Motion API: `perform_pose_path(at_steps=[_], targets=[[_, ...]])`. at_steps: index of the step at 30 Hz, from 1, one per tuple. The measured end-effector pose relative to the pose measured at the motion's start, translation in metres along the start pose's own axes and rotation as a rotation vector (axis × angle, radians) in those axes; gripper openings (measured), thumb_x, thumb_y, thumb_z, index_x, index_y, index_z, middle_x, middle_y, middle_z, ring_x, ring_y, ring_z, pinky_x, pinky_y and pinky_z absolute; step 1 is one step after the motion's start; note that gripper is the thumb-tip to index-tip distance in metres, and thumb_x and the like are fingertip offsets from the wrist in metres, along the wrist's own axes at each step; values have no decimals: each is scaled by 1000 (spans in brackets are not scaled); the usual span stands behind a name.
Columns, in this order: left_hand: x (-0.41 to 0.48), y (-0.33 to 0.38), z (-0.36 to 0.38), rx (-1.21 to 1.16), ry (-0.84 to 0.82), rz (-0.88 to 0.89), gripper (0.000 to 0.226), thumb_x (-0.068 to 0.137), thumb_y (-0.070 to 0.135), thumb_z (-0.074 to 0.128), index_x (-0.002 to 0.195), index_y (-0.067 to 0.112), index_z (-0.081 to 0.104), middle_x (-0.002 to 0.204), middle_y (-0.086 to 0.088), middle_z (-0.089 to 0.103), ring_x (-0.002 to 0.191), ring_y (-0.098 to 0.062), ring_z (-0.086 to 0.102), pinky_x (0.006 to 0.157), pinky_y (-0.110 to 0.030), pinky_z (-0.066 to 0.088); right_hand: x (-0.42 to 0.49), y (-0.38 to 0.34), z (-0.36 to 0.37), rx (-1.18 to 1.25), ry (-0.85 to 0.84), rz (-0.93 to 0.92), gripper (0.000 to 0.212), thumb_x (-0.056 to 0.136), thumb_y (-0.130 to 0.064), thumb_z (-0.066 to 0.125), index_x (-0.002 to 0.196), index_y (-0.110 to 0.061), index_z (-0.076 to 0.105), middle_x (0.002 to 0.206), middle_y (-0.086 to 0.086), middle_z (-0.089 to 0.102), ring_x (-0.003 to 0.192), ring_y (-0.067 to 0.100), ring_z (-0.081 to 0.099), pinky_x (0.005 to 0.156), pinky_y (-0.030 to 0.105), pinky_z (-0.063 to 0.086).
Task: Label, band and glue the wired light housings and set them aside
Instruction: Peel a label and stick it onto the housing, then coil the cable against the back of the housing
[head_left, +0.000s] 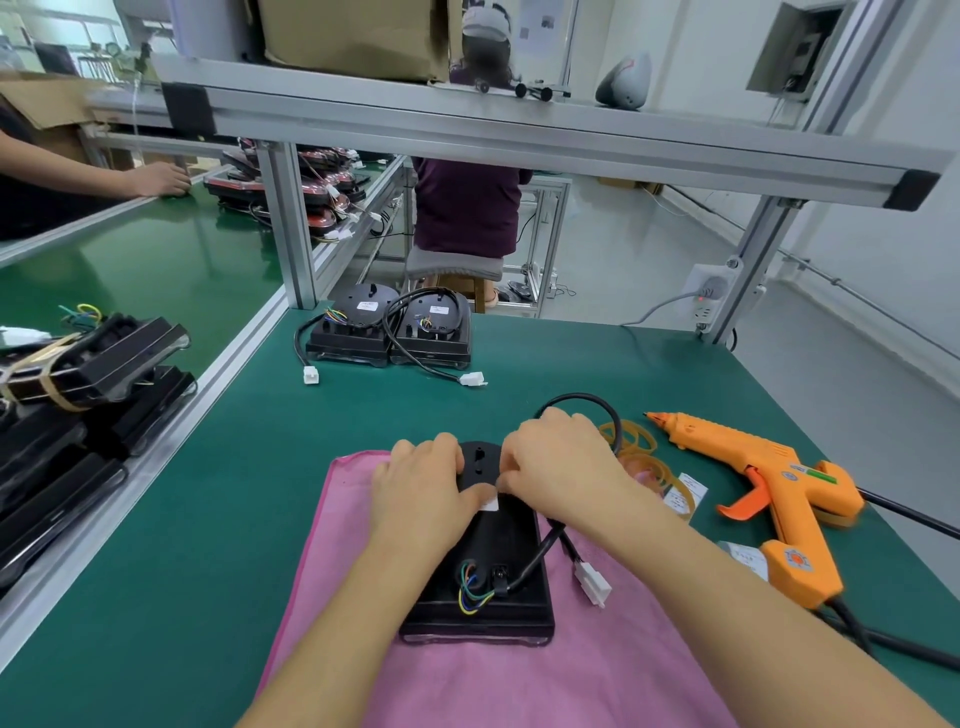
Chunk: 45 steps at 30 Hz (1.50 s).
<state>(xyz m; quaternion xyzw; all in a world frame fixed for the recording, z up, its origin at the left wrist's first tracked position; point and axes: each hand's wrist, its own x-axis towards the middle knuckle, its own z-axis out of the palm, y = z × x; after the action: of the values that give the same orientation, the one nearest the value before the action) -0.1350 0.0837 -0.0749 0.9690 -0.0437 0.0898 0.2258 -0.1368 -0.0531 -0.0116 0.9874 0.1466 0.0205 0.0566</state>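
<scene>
A black light housing (493, 566) lies back-up on a pink cloth (545, 675), its coloured wires and black cable ending in a white connector (592, 584). My left hand (423, 486) grips the housing's far left side, thumb beside a small white label (489, 503). My right hand (561, 460) pinches that label against the housing's back. Yellow rubber bands (636, 447) and loose labels (685, 493) lie just right of my right hand. An orange glue gun (769, 488) lies further right.
Two labelled housings (389, 330) with cables sit at the table's far edge. Banded housings (78, 379) are stacked on the left conveyor past an aluminium rail (171, 415). The gun's black cord (904, 649) runs along the right. Another person's hand (156, 179) rests far left.
</scene>
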Motion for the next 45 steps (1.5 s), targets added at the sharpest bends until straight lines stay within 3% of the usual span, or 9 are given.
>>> perform_pose_path(at_steps=[5,9,14,17,21,28,33,40,45], targets=[[-4,-14,-10,-311,43,-111,26,81,48,66,91,29,51,76,14,53,92,-18,47,77,-36,40,-51,13,-8,654,417,88,9,87,-34,60,82,-32,67,85,-15,64,91,7,54,82,27,43],[-26,-38,-10,-378,81,-197,38,89,45,56,116,18,62,109,3,63,106,-19,55,93,-38,44,-95,24,19,1152,685,410,18,92,-19,60,77,-29,64,81,-11,65,79,7,60,70,22,46],[-53,-37,1,-37,-151,-237,54,91,65,26,113,31,62,117,3,55,110,-20,44,94,-36,38,-110,12,64,949,123,423,17,97,-19,53,105,-31,62,109,-16,59,107,7,52,98,23,38],[-57,-31,1,-54,-197,-243,54,92,65,23,113,34,61,116,6,51,110,-19,40,94,-34,36,-107,0,75,668,33,307,30,101,-32,43,127,-30,57,128,-14,51,118,9,38,101,14,24],[-55,-32,3,-223,-198,-234,42,95,56,33,110,29,62,109,3,56,108,-20,45,96,-37,39,-104,-8,72,656,34,309,31,101,-36,40,126,-36,58,129,-19,51,117,9,36,98,13,24],[-51,-17,0,-1002,-163,-365,16,90,28,65,105,31,61,107,8,70,97,-10,67,89,-36,54,-112,-7,61,963,17,346,25,99,-20,50,117,-32,63,121,-17,56,119,10,41,97,13,26],[-48,-11,-4,-1219,-87,-353,20,90,15,64,107,25,64,97,10,75,88,-4,69,67,-16,53,-114,6,43,1459,237,444,35,92,-12,60,81,-42,74,81,-21,72,74,-11,62,71,3,45],[-59,-6,0,-1214,-164,-197,40,76,33,70,115,31,64,109,13,72,97,-6,68,77,-21,53,-86,7,36,1443,531,423,37,89,-9,64,94,-44,73,120,-8,65,117,4,55,100,25,41],[-65,-4,4,-1239,-139,-148,44,71,33,66,115,29,64,110,14,71,93,-2,66,73,-12,50,-76,3,37,1343,483,356,40,90,-13,63,108,-48,61,145,-12,38,124,-26,27,92,-5,26]])
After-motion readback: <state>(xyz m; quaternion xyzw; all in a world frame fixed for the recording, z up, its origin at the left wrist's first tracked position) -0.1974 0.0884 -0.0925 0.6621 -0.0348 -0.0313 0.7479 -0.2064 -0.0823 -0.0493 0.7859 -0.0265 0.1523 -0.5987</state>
